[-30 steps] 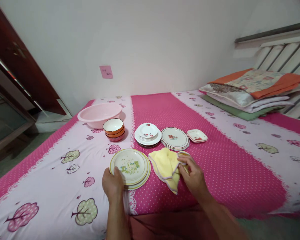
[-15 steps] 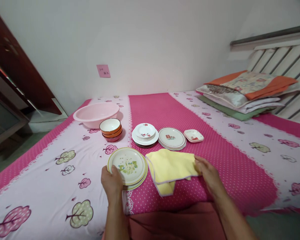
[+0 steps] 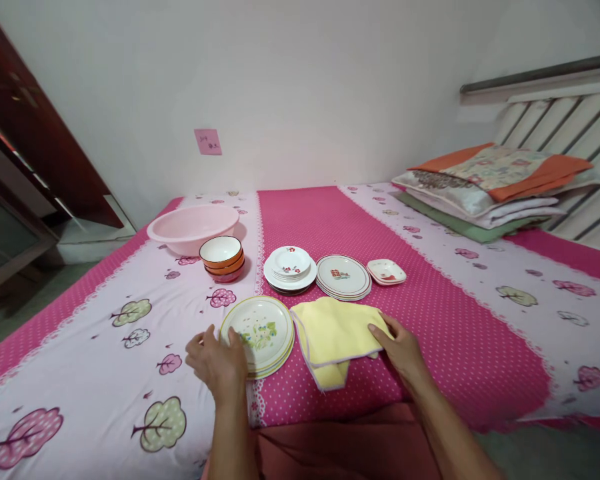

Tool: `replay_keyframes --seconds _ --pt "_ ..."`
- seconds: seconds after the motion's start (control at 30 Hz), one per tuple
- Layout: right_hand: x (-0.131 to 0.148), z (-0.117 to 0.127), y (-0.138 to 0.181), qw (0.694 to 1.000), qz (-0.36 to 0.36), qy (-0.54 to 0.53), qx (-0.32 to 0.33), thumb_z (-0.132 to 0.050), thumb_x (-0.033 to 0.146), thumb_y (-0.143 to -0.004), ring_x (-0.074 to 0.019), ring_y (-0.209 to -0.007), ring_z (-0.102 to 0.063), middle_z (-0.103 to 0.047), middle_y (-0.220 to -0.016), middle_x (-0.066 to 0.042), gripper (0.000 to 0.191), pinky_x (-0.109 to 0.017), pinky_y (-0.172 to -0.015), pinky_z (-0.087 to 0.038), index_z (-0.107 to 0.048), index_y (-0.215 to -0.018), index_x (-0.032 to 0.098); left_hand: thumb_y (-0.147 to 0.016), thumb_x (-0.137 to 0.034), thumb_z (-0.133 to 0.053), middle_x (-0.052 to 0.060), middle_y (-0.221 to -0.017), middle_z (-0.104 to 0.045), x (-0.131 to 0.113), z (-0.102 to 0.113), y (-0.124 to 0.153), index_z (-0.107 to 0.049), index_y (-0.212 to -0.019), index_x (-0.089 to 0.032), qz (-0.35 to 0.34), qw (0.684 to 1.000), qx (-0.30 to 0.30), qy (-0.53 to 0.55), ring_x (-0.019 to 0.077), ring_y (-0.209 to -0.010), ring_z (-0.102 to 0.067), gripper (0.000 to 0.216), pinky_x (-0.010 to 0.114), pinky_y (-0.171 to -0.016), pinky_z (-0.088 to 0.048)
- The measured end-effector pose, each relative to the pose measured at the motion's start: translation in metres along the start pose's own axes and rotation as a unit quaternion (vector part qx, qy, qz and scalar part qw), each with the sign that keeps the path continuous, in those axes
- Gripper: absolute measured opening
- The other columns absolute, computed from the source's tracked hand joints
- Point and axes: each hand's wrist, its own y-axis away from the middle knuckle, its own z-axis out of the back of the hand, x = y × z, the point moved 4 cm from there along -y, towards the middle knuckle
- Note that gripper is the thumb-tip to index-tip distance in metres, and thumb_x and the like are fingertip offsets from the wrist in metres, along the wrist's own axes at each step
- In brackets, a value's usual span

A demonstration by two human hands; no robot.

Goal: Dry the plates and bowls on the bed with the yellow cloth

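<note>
Near the front of the bed lies a stack of plates (image 3: 258,333) with yellow-green rims and a leafy print. My left hand (image 3: 217,363) is at its left edge, fingers apart and curved, not gripping; whether the thumb touches the rim I cannot tell. Right of the stack is a folded yellow cloth (image 3: 335,333) with a pale purple edge. My right hand (image 3: 400,347) pinches its right side between thumb and fingers, and the cloth still rests on the bedspread.
Behind stand stacked bowls (image 3: 222,259), small white plates (image 3: 291,267), larger red-flowered plates (image 3: 344,276) and small square dishes (image 3: 387,271). A pink basin (image 3: 193,227) is at the back left. Folded bedding (image 3: 485,190) is piled at the right, by a white slatted headboard (image 3: 570,133).
My left hand has let go of the plate stack and moved slightly left, its fingers opening. The top plate now sits squarer on the stack. My right hand has shifted left over the cloth's edge.
</note>
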Motion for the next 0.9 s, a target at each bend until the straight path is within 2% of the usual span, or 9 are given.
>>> replay_keyframes --seconds 0.1,0.2,0.27,0.33,0.57,0.67,0.77,0.83,0.9 --pt "0.001 0.002 -0.002 0.999 -0.021 -0.042 -0.013 -0.087 0.051 -0.068 -0.0343 -0.103 -0.077 -0.082 -0.118 -0.015 0.067 -0.043 -0.084 -0.064 -0.074 -0.124 0.015 -0.1 -0.036 -0.044 0.02 -0.124 -0.063 -0.022 -0.004 0.015 -0.063 -0.123 -0.011 -0.047 0.997 0.05 0.045 0.0342 -0.121 -0.058 0.038 0.046 -0.102 -0.046" --pt "0.004 0.0 -0.001 0.994 -0.048 -0.095 0.017 -0.086 0.053 -0.067 -0.0322 -0.087 -0.079 -0.084 -0.103 -0.012 0.059 -0.038 -0.067 -0.064 -0.077 -0.113 0.017 -0.099 -0.042 -0.051 0.002 -0.073 -0.065 -0.043 -0.027 0.045 -0.063 -0.084 -0.022 -0.112 0.957 0.248 0.098 0.0207 -0.07 -0.063 0.028 0.032 -0.07 -0.045" --pt "0.008 -0.004 0.004 0.989 -0.063 -0.123 0.051 -0.086 0.053 -0.067 -0.032 -0.083 -0.079 -0.084 -0.099 -0.011 0.049 -0.037 -0.062 -0.063 -0.079 -0.102 0.019 -0.089 -0.044 -0.066 -0.001 -0.06 -0.061 -0.051 -0.044 0.069 -0.06 -0.069 -0.023 -0.134 0.917 0.356 0.117 0.018 -0.059 -0.056 0.03 0.03 -0.06 -0.037" --pt "0.013 -0.01 0.011 0.983 -0.078 -0.142 0.083 -0.084 0.055 -0.071 -0.0321 -0.083 -0.079 -0.085 -0.099 -0.012 0.042 -0.038 -0.062 -0.064 -0.079 -0.095 0.021 -0.081 -0.041 -0.074 -0.002 -0.06 -0.059 -0.056 -0.057 0.087 -0.059 -0.069 -0.023 -0.131 0.895 0.403 0.138 0.0171 -0.059 -0.051 0.027 0.03 -0.059 -0.031" --pt "0.046 -0.032 0.032 0.973 -0.08 -0.165 0.137 -0.093 0.051 -0.065 -0.0328 -0.082 -0.08 -0.085 -0.101 -0.012 0.057 -0.043 -0.073 -0.067 -0.078 -0.108 0.016 -0.069 -0.045 -0.07 -0.007 -0.06 -0.041 -0.071 -0.08 0.1 -0.052 -0.07 -0.023 -0.057 0.847 0.429 0.308 0.0122 -0.057 -0.039 0.028 0.027 -0.059 -0.032" --pt "0.072 -0.017 0.036 0.983 -0.044 -0.156 0.082 -0.093 0.053 -0.068 -0.0279 -0.081 -0.079 -0.085 -0.103 -0.009 0.059 -0.037 -0.071 -0.065 -0.076 -0.112 0.018 -0.072 -0.056 -0.07 -0.004 -0.068 -0.055 -0.078 -0.064 0.091 -0.057 -0.082 -0.021 -0.028 0.822 0.418 0.385 0.0126 -0.061 -0.049 0.038 0.027 -0.064 -0.041" --pt "0.102 0.01 0.04 0.994 0.055 -0.086 -0.029 -0.088 0.056 -0.075 -0.0251 -0.082 -0.077 -0.084 -0.103 -0.008 0.053 -0.032 -0.068 -0.062 -0.077 -0.11 0.018 -0.076 -0.059 -0.073 0.003 -0.091 -0.072 -0.082 -0.044 0.08 -0.061 -0.097 -0.021 -0.011 0.802 0.397 0.446 0.0172 -0.081 -0.065 0.045 0.03 -0.08 -0.051" --pt "0.115 0.023 0.039 0.988 0.12 0.008 -0.095 -0.082 0.059 -0.081 -0.0236 -0.078 -0.074 -0.083 -0.099 -0.008 0.05 -0.03 -0.064 -0.059 -0.078 -0.109 0.018 -0.077 -0.061 -0.072 0.007 -0.1 -0.076 -0.081 -0.039 0.074 -0.065 -0.101 -0.02 -0.016 0.819 0.377 0.433 0.0216 -0.091 -0.07 0.048 0.034 -0.085 -0.054" --pt "0.111 0.028 0.029 0.981 0.132 0.101 -0.099 -0.074 0.062 -0.084 -0.0238 -0.075 -0.072 -0.082 -0.093 -0.008 0.049 -0.031 -0.062 -0.056 -0.078 -0.106 0.017 -0.076 -0.062 -0.068 0.01 -0.097 -0.077 -0.077 -0.042 0.069 -0.07 -0.099 -0.018 -0.028 0.855 0.355 0.377 0.0253 -0.09 -0.071 0.05 0.037 -0.082 -0.054"
